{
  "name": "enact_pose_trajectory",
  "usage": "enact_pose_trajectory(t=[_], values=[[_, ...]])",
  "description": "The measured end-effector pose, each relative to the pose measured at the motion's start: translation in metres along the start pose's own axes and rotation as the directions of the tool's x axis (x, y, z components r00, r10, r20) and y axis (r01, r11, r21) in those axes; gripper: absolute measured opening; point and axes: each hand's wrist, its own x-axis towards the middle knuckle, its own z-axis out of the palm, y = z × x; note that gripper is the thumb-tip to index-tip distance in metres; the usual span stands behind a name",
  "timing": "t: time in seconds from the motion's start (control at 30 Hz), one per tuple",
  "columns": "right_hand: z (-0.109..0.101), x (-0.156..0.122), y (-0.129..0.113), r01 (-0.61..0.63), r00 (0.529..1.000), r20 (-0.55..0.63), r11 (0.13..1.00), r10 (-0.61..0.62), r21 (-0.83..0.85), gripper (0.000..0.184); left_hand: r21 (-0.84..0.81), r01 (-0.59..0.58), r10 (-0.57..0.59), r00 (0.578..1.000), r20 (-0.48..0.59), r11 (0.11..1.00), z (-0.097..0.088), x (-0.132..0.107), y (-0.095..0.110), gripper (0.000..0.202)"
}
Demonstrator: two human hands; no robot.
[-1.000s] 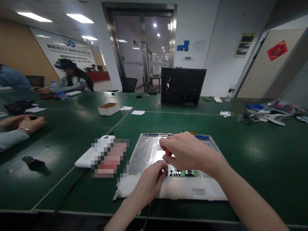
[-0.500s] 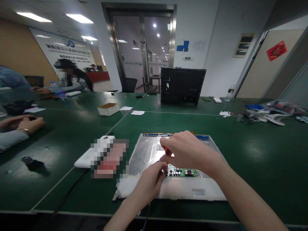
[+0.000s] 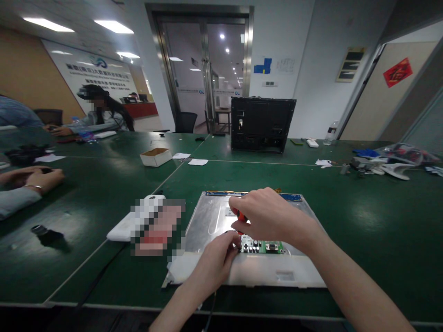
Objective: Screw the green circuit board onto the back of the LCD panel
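In front of me a flat metal display panel lies on the green table, a blue strip along its far edge. A green circuit board with small components sits on the panel. My right hand is closed around the red and black handle of a screwdriver, held upright over the board's left end; its tip is hidden. My left hand has its fingers pinched together at that same end, close under the screwdriver. What those fingers grip, if anything, cannot be made out.
Left of the panel lie a white device and a blurred pinkish item. Farther off stand an open small box and a black monitor casing. A co-worker's hands are at the left; loose parts lie right.
The red handle in my right hand has turned slightly, showing more red. Both hands keep practically the same place on the panel.
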Motion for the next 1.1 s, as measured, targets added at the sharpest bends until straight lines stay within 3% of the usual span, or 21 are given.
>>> enact_pose_trajectory(t=[0.3,0.53,1.1], values=[[0.002,0.002,0.0,-0.015,1.0,-0.022,1.0,0.015,-0.018,0.027,0.005,0.009,-0.009,1.0,0.0,1.0,0.001,-0.001,-0.002,0.016],[0.0,-0.001,0.0,0.025,1.0,0.011,0.998,-0.026,0.061,0.011,-0.002,0.0,0.0,1.0,0.0,1.0,0.002,-0.001,-0.003,0.016],[-0.001,0.001,0.0,0.031,0.999,0.025,0.998,-0.032,0.05,0.009,0.013,0.022,-0.022,1.0,-0.005,1.0,-0.003,-0.001,0.008,0.018]])
